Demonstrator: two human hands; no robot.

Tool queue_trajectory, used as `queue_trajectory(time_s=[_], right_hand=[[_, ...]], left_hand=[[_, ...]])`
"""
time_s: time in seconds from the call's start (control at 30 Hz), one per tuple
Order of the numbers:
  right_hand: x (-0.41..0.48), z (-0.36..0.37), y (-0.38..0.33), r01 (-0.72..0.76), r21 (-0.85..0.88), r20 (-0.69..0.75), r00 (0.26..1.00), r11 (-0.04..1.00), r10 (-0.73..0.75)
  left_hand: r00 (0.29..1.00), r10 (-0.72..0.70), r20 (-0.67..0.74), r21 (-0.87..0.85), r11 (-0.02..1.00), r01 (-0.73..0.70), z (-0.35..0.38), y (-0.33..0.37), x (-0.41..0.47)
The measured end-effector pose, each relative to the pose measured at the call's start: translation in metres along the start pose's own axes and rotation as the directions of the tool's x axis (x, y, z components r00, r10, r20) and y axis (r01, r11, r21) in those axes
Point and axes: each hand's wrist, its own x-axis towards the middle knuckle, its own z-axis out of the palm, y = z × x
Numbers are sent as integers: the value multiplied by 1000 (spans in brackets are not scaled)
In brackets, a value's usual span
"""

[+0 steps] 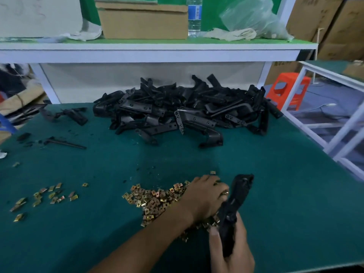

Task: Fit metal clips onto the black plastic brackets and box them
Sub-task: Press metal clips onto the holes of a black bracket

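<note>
1. Held bracket (235, 205): black plastic, one piece. Its long axis runs from the person's body away across the table, leaning slightly right. The near end is in the right hand and the far end stands free above the mat.
2. Right hand (230, 251): at the near edge, fingers and thumb wrapped round the lower part of the held bracket.
3. Left hand (206, 194): reaches in from the left and lies just left of the held bracket, touching it or nearly so. It is the nearer hand to the clips. Its fingers curl down into the clip heap, and whether they pinch a clip cannot be told.
4. Clip heap (157, 198): brass-coloured metal clips lying directly left of the held bracket, partly under the left hand and wrist. By my judgement, the coming fit depends on a clip travelling rightward onto the bracket's side.
5. Stray clips (45, 198): a thin scatter well to the left.
6. Bracket pile (187, 111): a large black tangle at the far side of the table, well apart from both hands.
7. Table mat (285, 184): dark green, littered with black offcuts at the left.
8. Shelf (157, 50): white, above the pile. It carries a cardboard box (143, 20), a water bottle (194, 16) and a plastic bag (254, 18).
9. Orange stool (285, 91): on the floor to the right.
</note>
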Motion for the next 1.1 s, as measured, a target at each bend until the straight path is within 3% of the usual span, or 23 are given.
queue_trajectory(time_s=[0.1,0.23,0.47,0.57,0.7,0.93,1.1], right_hand=[[-3,-6,-14,-15,-33,28,999,999,16],[-5,-7,-25,7,-32,83,997,999,-5],[-6,-7,-30,28,-78,104,994,997,-20],[-6,-7,-29,29,-140,127,992,990,-11],[-7,-6,-26,77,-186,129,990,980,-53],[-5,-5,-31,102,-128,191,979,986,-77],[0,0,-34,16,-80,278,960,997,7]], left_hand=[[995,-99,-30,-26,995,98,-9,-23,-21],[968,-232,-93,-181,960,213,-20,-47,-35],[890,-411,-194,-440,848,296,-30,-65,-44],[873,-461,-161,-614,739,277,-36,-70,-51],[860,-502,-86,-857,478,193,-45,-71,-70],[798,-595,-93,-874,433,221,-51,-77,-106],[769,-639,-17,-953,244,182,-46,-85,-131]])
